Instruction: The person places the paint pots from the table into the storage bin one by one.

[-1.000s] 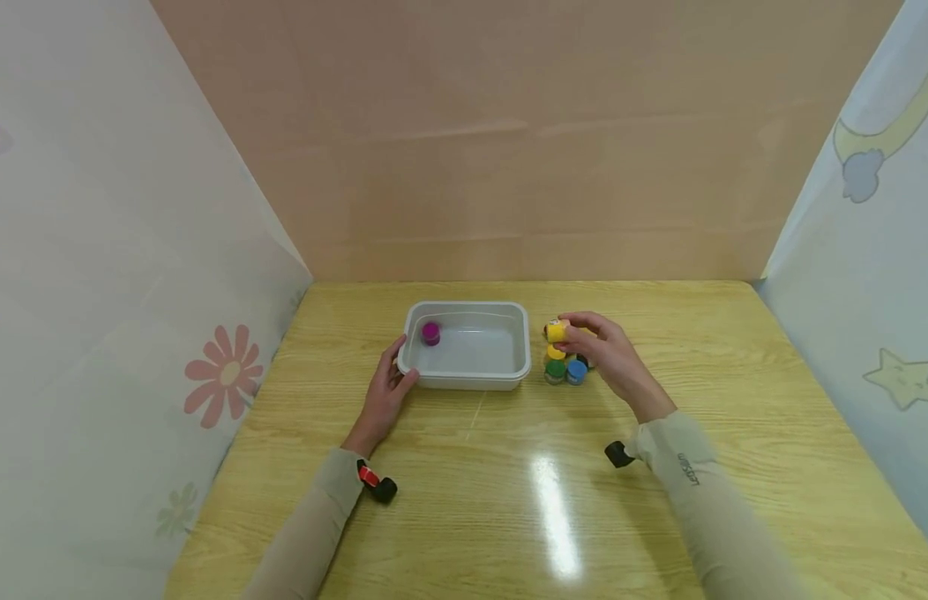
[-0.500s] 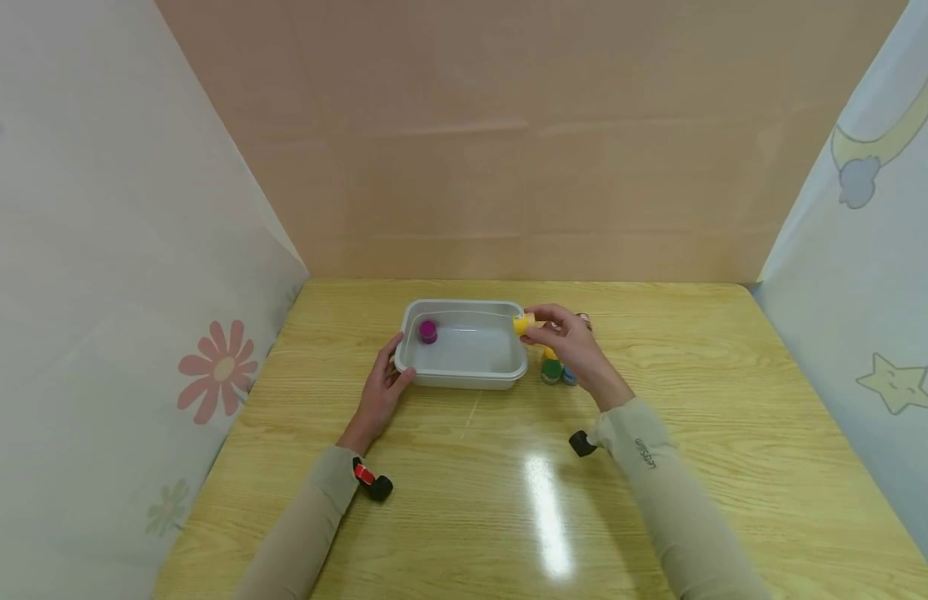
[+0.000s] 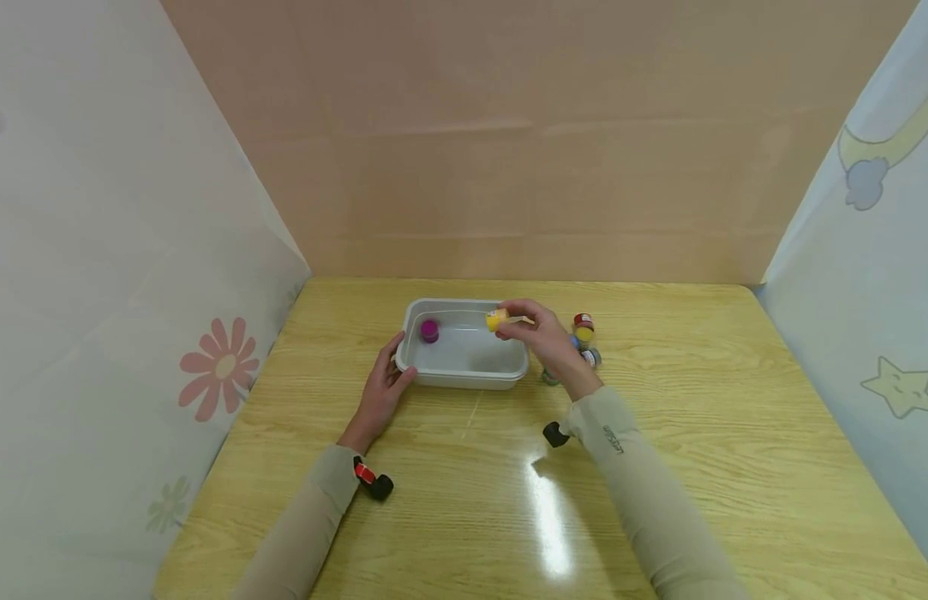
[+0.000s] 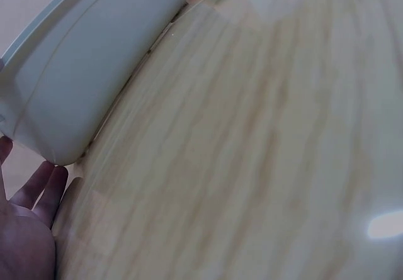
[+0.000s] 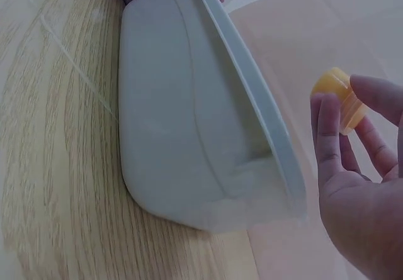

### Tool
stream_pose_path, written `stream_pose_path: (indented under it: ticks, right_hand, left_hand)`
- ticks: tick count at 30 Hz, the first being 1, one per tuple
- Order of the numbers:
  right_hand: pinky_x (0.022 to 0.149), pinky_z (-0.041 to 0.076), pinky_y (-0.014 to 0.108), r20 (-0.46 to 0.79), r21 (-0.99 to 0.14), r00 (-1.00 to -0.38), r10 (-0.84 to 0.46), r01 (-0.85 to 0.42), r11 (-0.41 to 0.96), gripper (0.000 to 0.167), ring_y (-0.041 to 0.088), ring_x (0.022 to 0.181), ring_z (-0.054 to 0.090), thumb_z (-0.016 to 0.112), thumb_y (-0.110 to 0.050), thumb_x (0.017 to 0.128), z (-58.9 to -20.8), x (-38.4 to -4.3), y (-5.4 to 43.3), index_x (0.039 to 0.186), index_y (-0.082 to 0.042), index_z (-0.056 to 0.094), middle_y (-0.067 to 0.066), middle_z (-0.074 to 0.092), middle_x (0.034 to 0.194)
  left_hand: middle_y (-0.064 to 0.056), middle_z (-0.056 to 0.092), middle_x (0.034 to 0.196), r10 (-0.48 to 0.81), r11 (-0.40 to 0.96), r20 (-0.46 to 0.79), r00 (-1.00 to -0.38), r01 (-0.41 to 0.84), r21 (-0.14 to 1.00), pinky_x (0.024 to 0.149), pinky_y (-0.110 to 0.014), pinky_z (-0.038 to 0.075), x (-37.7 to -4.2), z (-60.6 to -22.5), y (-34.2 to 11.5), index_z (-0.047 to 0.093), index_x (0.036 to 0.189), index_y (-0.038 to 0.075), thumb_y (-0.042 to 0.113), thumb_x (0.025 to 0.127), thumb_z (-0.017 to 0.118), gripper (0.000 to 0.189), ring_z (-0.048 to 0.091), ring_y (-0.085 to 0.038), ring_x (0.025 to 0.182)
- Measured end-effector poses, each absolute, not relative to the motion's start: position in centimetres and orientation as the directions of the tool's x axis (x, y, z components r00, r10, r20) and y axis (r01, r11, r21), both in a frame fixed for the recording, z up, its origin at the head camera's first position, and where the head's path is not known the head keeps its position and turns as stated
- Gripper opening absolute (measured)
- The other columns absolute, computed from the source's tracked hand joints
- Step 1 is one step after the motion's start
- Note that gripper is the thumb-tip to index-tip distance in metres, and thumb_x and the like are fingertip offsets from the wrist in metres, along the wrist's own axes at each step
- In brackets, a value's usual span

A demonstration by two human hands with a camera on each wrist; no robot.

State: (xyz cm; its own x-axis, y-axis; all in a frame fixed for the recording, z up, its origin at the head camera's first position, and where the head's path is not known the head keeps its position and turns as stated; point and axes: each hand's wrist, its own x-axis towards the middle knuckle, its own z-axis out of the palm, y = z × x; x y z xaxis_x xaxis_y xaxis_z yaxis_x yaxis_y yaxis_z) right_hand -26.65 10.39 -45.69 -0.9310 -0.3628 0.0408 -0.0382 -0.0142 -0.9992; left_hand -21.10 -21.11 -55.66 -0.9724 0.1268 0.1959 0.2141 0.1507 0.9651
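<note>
My right hand [image 3: 537,332] pinches a small yellow jar [image 3: 496,320] between thumb and fingertips, above the right part of a white plastic container [image 3: 464,383]. In the right wrist view the yellow jar [image 5: 345,97] is tilted, beyond the container's rim. My left hand [image 3: 381,392] holds the container at its near left corner, thumb by the front rim and fingers along the left side. In the left wrist view, fingertips touch the container's lower corner [image 4: 60,157]. A small purple jar [image 3: 430,331] stands inside the container at the left.
Right of the container several small jars stand close together: a red one [image 3: 583,322], a yellow-lidded one [image 3: 584,335], a grey one [image 3: 591,357], and a green one [image 3: 550,377] partly behind my right hand. The wooden table [image 3: 434,500] meets walls at the back and sides.
My right hand has carried the yellow jar left, from above the group of jars to over the container. My left hand has stayed at the container's corner.
</note>
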Motion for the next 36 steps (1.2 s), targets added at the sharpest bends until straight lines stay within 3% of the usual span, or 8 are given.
stream_pose_path:
  ticks: [7, 13, 18, 22, 28, 36]
  right_hand:
    - [0.094, 0.058, 0.030, 0.014, -0.999, -0.934, -0.358, -0.024, 0.024, 0.042, 0.013, 0.092, 0.072, 0.068, -0.006, 0.100, -46.0, -27.3, 8.6, 0.140, 0.001, 0.058, 0.012, 0.059, 0.127]
    - [0.097, 0.057, 0.029, -0.003, -0.997, -0.933, -0.360, -0.024, 0.072, 0.040, 0.027, 0.098, 0.072, 0.069, -0.009, 0.100, -46.5, -28.0, 6.9, 0.138, -0.001, 0.061, 0.012, 0.062, 0.127]
    - [0.105, 0.054, 0.041, -0.021, -0.995, -0.932, -0.361, -0.015, 0.095, 0.042, 0.037, 0.104, 0.071, 0.071, -0.009, 0.099, -46.6, -28.4, 5.3, 0.139, -0.001, 0.062, 0.017, 0.064, 0.130]
    - [0.109, 0.051, 0.050, -0.048, -0.991, -0.931, -0.363, -0.002, 0.136, 0.043, 0.026, 0.099, 0.072, 0.072, -0.011, 0.098, -46.8, -28.7, 4.3, 0.140, -0.003, 0.062, 0.017, 0.064, 0.133]
    - [0.108, 0.049, 0.058, -0.061, -0.974, -0.914, -0.402, -0.034, 0.224, 0.046, 0.026, 0.102, 0.070, 0.073, -0.013, 0.097, -47.0, -29.2, 2.7, 0.140, -0.002, 0.060, 0.016, 0.064, 0.132]
    - [0.096, 0.057, 0.047, -0.056, -0.947, -0.912, -0.407, -0.081, 0.312, 0.042, 0.027, 0.100, 0.067, 0.074, -0.008, 0.095, -47.1, -29.5, 0.5, 0.134, 0.001, 0.064, 0.019, 0.064, 0.130]
  left_hand:
    - [-0.003, 0.030, 0.169, 0.127, 0.154, 0.188, -0.974, 0.207, 0.966, 0.117, -0.045, 0.042, -21.0, -55.5, -21.0, 0.028, 0.164, 0.031, 0.017, 0.106, 0.060, 0.067, 0.045, -0.032, 0.147]
    - [-0.003, 0.030, 0.169, 0.125, 0.145, 0.193, -0.973, 0.210, 0.967, 0.117, -0.048, 0.041, -21.1, -55.6, -21.0, 0.029, 0.163, 0.030, 0.014, 0.106, 0.059, 0.067, 0.045, -0.033, 0.148]
    - [-0.003, 0.030, 0.169, 0.120, 0.145, 0.182, -0.976, 0.199, 0.969, 0.114, -0.033, 0.044, -21.1, -55.6, -21.0, 0.028, 0.164, 0.029, 0.016, 0.107, 0.060, 0.067, 0.044, -0.032, 0.148]
    - [-0.006, 0.027, 0.171, 0.119, 0.145, 0.162, -0.979, 0.179, 0.973, 0.108, -0.021, 0.044, -21.3, -55.7, -21.0, 0.026, 0.165, 0.025, 0.014, 0.107, 0.059, 0.068, 0.043, -0.034, 0.149]
    - [-0.013, 0.022, 0.172, 0.134, 0.120, 0.141, -0.981, 0.158, 0.980, 0.111, -0.026, 0.044, -21.3, -55.6, -21.0, 0.023, 0.166, 0.020, 0.012, 0.107, 0.057, 0.069, 0.040, -0.039, 0.149]
    - [-0.003, 0.029, 0.169, 0.125, 0.136, 0.168, -0.978, 0.185, 0.973, 0.107, -0.024, 0.048, -21.2, -55.9, -21.1, 0.029, 0.162, 0.036, 0.022, 0.107, 0.060, 0.065, 0.047, -0.031, 0.146]
